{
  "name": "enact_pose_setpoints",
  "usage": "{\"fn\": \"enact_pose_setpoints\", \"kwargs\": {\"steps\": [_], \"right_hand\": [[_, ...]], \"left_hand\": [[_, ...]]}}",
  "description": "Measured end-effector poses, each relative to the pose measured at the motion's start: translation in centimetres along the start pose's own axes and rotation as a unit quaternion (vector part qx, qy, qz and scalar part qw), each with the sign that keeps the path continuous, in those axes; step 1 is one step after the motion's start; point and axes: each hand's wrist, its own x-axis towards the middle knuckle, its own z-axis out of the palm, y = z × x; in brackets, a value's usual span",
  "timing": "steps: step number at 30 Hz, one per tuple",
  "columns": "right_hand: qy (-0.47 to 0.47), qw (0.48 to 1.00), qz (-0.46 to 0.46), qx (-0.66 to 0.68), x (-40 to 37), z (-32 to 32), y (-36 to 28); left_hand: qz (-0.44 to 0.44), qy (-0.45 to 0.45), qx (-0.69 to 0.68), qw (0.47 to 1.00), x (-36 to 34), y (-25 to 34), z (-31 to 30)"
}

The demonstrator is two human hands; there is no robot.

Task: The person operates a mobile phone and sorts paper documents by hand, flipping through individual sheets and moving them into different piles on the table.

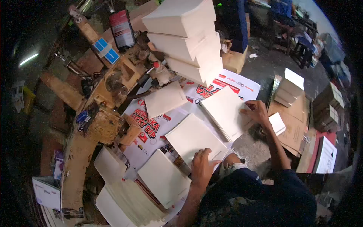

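Note:
My left hand (pixel 202 168) is at the near edge of a white paper stack (pixel 194 138) in the middle of the poster-covered table, thumb and fingers apart. My right hand (pixel 256 112) is at the right edge of another white stack (pixel 224 111), its fingers bent at the paper; whether they pinch a sheet is too small to tell. A third stack (pixel 163 178) lies left of my left hand, and a single-looking white piece (pixel 166 99) lies farther back. Printed posters (pixel 151 128) show beneath the papers.
Tall blocks of white paper (pixel 183 38) rise at the back. A worn machine (pixel 117 83) stands at the left, with a fanned paper pile (pixel 130 204) at the lower left. Smaller stacks (pixel 289 87) sit on cardboard (pixel 291 125) at the right. A person (pixel 281 9) is in the background.

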Motion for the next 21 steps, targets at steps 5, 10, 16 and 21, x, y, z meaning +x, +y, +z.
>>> {"fn": "enact_pose_setpoints", "kwargs": {"steps": [5, 10, 16, 21], "right_hand": [[-0.037, 0.99, 0.085, 0.11, 0.3, -0.9, -1.6], [0.02, 0.999, -0.009, 0.035, -0.2, -2.4, -4.1], [-0.112, 0.99, 0.058, 0.068, 0.7, -2.4, -0.2], [0.005, 0.972, 0.079, 0.222, -0.4, -3.7, 0.8]], "left_hand": [[-0.017, -0.016, -0.109, 0.994, -0.5, -1.3, -1.2], [-0.125, 0.06, -0.239, 0.961, -2.5, -1.8, -1.9], [-0.188, 0.133, -0.313, 0.921, -2.6, -1.5, -2.3], [-0.232, 0.173, -0.374, 0.881, -4.1, -2.3, -1.5]]}}
